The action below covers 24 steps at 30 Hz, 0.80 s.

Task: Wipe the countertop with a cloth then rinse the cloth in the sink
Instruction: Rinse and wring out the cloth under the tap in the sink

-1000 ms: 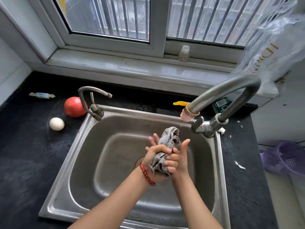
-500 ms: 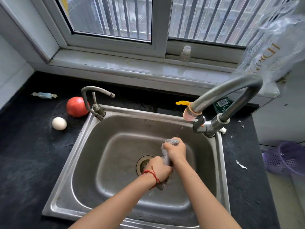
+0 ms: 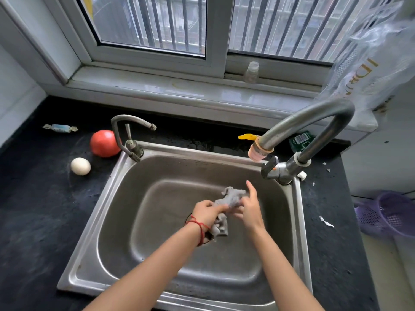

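Grey cloth (image 3: 231, 202), bunched and twisted, held over the middle of the stainless steel sink (image 3: 107, 212), above the drain. Left hand (image 3: 207, 213) clenched around the lower part of the cloth, one end hanging down below the fist. Red string bracelet (image 3: 200, 227) on that wrist. Right hand (image 3: 249, 209) grips the upper part, forefinger sticking out straight toward the tap base; other fingers curled on the fabric. Top of the cloth pokes out between the two hands.

Large gooseneck faucet (image 3: 314, 117) mounted at the sink's right rear corner, pink nozzle (image 3: 259, 151) pointing down over the basin. Can't tell if water is running. Smaller tap (image 3: 128, 135) at the left rear corner.

Black countertop (image 3: 38, 209) around the sink. On it, left of the sink: tomato (image 3: 104, 143) just behind the small tap, white egg (image 3: 80, 166) near it, wrapped candy (image 3: 60, 128) further back by the wall. Small clear bottle (image 3: 252, 71) on the window sill. Purple basket (image 3: 388, 215) off the counter's right edge. Scrap of white paper (image 3: 326, 221) on the counter right of the sink.
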### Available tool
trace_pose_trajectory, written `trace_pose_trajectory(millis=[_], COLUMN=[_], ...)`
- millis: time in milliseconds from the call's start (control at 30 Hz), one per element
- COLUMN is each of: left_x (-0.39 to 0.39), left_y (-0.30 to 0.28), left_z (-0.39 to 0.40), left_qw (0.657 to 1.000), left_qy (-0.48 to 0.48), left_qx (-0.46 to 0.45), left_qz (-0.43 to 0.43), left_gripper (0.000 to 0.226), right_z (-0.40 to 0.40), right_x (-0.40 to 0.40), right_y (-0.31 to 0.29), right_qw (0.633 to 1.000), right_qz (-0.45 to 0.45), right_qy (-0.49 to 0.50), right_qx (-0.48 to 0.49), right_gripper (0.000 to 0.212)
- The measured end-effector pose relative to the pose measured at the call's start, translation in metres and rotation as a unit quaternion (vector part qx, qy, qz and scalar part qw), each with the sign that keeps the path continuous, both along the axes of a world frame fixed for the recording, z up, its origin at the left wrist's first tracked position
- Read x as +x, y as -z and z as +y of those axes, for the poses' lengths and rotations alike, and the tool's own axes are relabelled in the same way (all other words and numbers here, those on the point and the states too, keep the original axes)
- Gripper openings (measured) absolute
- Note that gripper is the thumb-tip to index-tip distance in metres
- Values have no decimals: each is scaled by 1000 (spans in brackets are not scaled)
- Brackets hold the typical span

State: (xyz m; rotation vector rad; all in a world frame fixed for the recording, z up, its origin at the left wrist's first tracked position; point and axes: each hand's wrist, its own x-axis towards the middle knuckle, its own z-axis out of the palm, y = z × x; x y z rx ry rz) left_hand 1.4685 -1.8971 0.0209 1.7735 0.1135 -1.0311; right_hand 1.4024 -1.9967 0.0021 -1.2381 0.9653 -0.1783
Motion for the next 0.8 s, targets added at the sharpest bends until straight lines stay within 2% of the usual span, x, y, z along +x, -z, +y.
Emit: trace_pose_trajectory(millis=[33, 67, 133, 200, 267, 300, 333, 433, 500, 533, 567, 600, 633, 667, 700, 767, 800], left_x=[4, 9, 13, 11, 7, 7, 9, 18, 22, 23, 23, 23, 22, 21, 19, 17, 16], left_y=[-2, -7, -15, -20, -23, -24, -25, -34, -40, -40, -37, -33, -28, -22, -16, 1, 10], left_z=[1, 2, 8, 16, 25, 29, 33, 36, 33, 30, 27, 24, 23, 22, 23, 25, 26], left_qw=[992, 972, 925, 866, 799, 781, 779, 822, 861, 885, 902, 903, 888, 858, 814, 723, 695], left_qy=[-57, -79, -8, 92, 144, 167, 199, 311, 353, 376, 404, 428, 450, 480, 513, 556, 563], left_qx=[-47, -90, -152, -227, -276, -288, -290, -241, -195, -154, -93, -21, 39, 91, 139, 206, 218], left_qz=[100, 201, 348, 436, 515, 529, 519, 412, 311, 227, 122, 11, -83, -158, -233, -356, -390], left_gripper=[28, 26, 20, 23, 36, 40, 42, 42, 29, 20, 21, 25, 23, 14, 6, 22, 27], right_z=[1, 3, 7, 3, -9, -18, -25, -34, -36, -35, -33, -30, -24, -16, -9, 2, 4], right_x=[-10, -18, -26, -24, -18, -15, -12, -8, -6, -7, -8, -9, -10, -9, -8, -3, -1], right_y=[0, 2, 3, -5, -21, -29, -37, -55, -59, -59, -57, -52, -48, -44, -39, -28, -21], right_qw=[988, 947, 822, 751, 683, 642, 606, 514, 465, 450, 445, 452, 458, 451, 452, 500, 535], right_qz=[8, 23, 29, -26, -94, -126, -149, -161, -153, -138, -118, -94, -55, -3, 51, 154, 196], right_qy=[-81, -161, -249, -201, -149, -155, -179, -268, -299, -315, -335, -362, -399, -436, -471, -559, -581], right_qx=[-131, -279, -512, -628, -709, -740, -761, -799, -819, -824, -822, -810, -793, -779, -756, -643, -582], right_gripper=[76, 83, 82, 51, 19, 9, 6, 8, 8, 8, 9, 11, 10, 4, 5, 16, 20])
